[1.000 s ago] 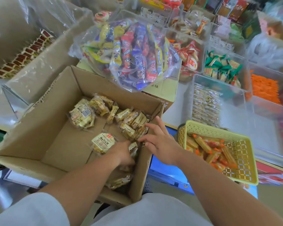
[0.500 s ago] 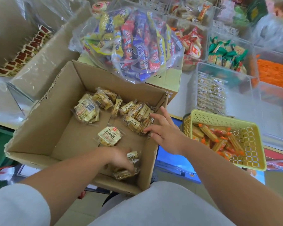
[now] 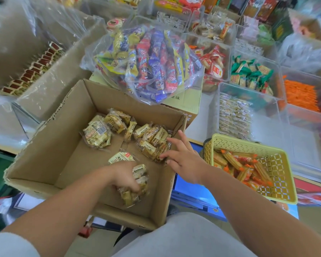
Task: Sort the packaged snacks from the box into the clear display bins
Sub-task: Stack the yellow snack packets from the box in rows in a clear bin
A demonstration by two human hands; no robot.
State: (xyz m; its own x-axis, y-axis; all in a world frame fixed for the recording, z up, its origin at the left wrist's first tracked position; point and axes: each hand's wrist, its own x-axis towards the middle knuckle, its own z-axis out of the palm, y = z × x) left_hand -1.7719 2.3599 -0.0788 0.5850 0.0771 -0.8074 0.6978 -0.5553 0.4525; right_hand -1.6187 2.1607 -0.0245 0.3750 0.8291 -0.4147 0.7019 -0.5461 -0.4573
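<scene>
An open cardboard box (image 3: pixel 50 154) holds several yellow-and-clear snack packets. My left hand (image 3: pixel 125 176) is down inside the box near its front right corner, fingers curled round a bunch of snack packets (image 3: pixel 137 184). My right hand (image 3: pixel 182 160) reaches over the box's right wall with fingers spread, its fingertips touching a pile of snack packets (image 3: pixel 152 140). More packets (image 3: pixel 98 134) lie at the box's back left. A clear display bin (image 3: pixel 267 138) to the right holds rows of the same pale packets (image 3: pixel 233 117).
A yellow plastic basket (image 3: pixel 274 160) with orange-wrapped snacks sits right of the box. A clear bag of colourful snack bars (image 3: pixel 148 62) rests on a carton behind it. Further clear bins with red, green and orange snacks stand at the back right. A plastic-lined box (image 3: pixel 32 71) is at left.
My left hand has slid toward the box's front right corner and closed round a bunch of packets. My right hand stays at the pile by the right wall.
</scene>
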